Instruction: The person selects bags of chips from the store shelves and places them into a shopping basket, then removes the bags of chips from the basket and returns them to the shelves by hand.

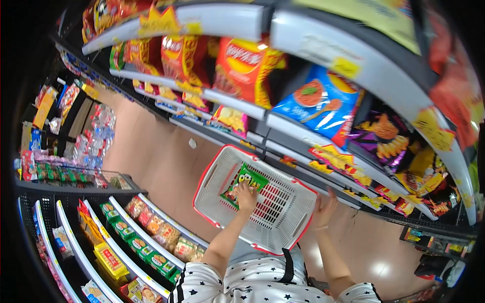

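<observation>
A white plastic shopping basket [285, 230] with a red rim is in front of my body. Inside it, my left hand [246, 196] reaches down with its fingers closed on a green snack bag [255, 179] that has a cartoon print. Part of the bag is covered by the hand. My right hand [325, 207] is just outside the basket's right end, close to the red rim. Its fingers look stretched out and apart, with nothing visible in them.
Ahead, a shelf rack [237, 103] carries red chip bags [242, 70], a blue chip bag [323, 103] and a purple snack bag [384, 136]. Lower left, another rack holds green packs [139, 246] and a yellow pack [111, 262]. Bottled drinks [96, 136] stand beyond the aisle floor [136, 151].
</observation>
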The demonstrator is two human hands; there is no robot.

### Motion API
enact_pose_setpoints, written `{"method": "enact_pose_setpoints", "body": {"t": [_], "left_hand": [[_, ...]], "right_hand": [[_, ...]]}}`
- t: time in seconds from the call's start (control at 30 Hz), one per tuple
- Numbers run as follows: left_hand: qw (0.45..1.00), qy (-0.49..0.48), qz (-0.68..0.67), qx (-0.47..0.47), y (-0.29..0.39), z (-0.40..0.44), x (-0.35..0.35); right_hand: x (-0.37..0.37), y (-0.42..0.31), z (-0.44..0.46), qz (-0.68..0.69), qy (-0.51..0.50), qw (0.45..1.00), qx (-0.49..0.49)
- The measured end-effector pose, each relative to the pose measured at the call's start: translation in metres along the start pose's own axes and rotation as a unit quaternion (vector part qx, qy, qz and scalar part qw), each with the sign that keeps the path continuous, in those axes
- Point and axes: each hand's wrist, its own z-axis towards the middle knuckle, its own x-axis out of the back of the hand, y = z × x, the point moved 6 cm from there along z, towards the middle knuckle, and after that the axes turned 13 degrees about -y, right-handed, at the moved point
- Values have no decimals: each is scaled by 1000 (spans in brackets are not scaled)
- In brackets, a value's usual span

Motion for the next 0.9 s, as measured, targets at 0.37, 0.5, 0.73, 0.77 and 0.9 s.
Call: {"method": "enact_pose_setpoints", "body": {"t": [0.37, 0.5, 0.73, 0.77, 0.9], "left_hand": [[936, -198, 52, 288, -149, 14, -49], [918, -235, 12, 318, -146, 15, -45], [946, -251, 16, 203, -95, -17, -20], [957, -233, 15, 173, -87, -24, -12], [971, -199, -130, 21, -22, -54, 56]], "right_hand": [[-312, 16, -136, 490, -353, 588, -538], [-355, -9, -128, 418, -361, 698, -455], [-325, -4, -133, 301, -309, 824, -367], [-302, -17, -125, 260, -307, 848, -345], [-193, -68, -91, 203, -256, 915, -237]]}}
